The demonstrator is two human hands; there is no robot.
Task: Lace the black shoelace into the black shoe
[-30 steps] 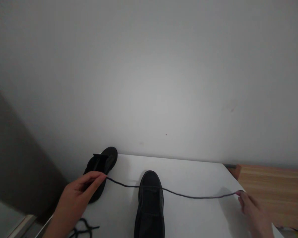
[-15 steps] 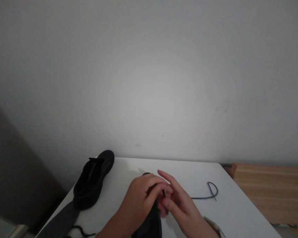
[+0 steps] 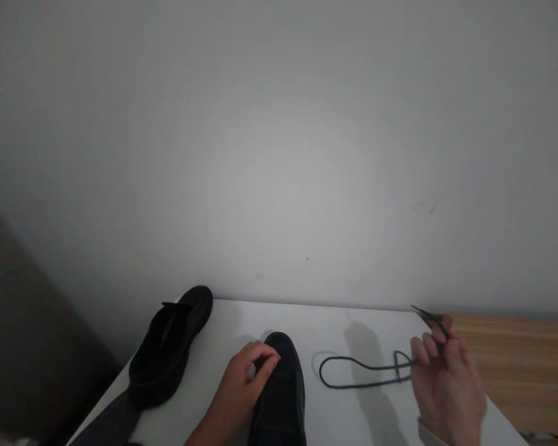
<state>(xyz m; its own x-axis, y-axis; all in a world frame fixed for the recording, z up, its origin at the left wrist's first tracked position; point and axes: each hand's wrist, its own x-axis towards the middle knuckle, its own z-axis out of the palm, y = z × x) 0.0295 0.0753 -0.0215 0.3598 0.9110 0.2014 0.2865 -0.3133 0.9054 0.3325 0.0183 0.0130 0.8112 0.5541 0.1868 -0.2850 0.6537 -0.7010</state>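
"What is each grip doing?"

"The right hand is pinching a dark lace; one end is poking out above the fingers toward ten o'clock, and a doubled loop is stretching from the hand toward nine. The left hand is pressing thumb and fingertip together."

"Where, exactly?"

"The left fingertips are hovering over the front of the near shoe; whether they're touching it, I can't tell. Taking that shoe as the dial's centre, the right hand is sitting at three, with the loop running between."

"And further out?"

"A second black shoe is resting at ten on the white worktop, and a grey strip is showing by its heel. Beyond the right hand, a wooden panel is showing at three, and a pale wall is rising at twelve."
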